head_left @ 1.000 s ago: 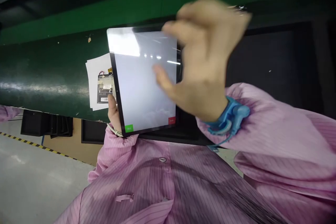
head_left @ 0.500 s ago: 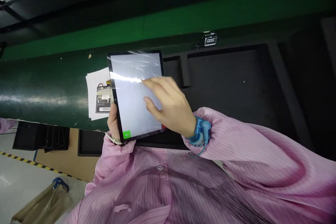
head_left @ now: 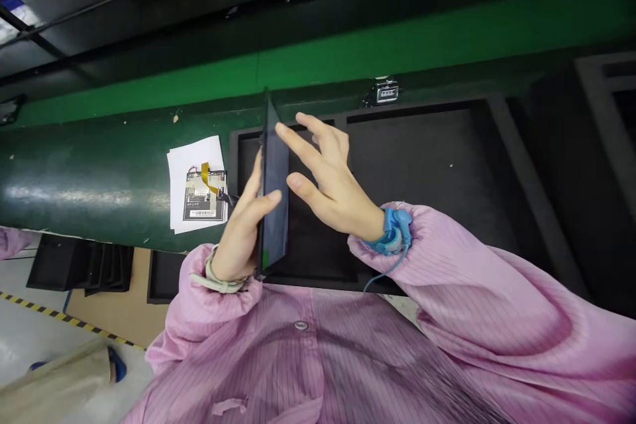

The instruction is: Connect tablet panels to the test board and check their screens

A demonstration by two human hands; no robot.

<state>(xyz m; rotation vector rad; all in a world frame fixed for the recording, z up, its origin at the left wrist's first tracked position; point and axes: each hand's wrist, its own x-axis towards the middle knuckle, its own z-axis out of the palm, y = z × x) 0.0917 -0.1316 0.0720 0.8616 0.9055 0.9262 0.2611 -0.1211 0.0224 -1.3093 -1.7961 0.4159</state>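
Observation:
A thin tablet-like display panel (head_left: pixel 276 192) stands nearly edge-on to me, its screen side facing right and a green patch low on it. My left hand (head_left: pixel 242 228) grips the panel from the left, thumb over the near edge and fingers behind. To the right of the screen is my right hand (head_left: pixel 330 179), fingers spread, with the index fingertip at or very near the glass; I cannot tell if it touches. A blue wrist strap (head_left: pixel 395 232) with a cord circles my right wrist. Left of the panel lies a circuit board with a battery (head_left: pixel 203 202) and an amber ribbon.
White paper sheets (head_left: pixel 179 179) lie under the board on the green bench (head_left: pixel 89 172). Black trays (head_left: pixel 422 159) spread beneath my hands and to the right. A small counter (head_left: pixel 386 91) sits at the back. More black trays (head_left: pixel 54 265) and a person's leg (head_left: pixel 74 377) show at lower left.
The panel has turned from facing me to nearly edge-on and moved right. My right hand has come off the middle of the screen to its right side. The board is now fully uncovered.

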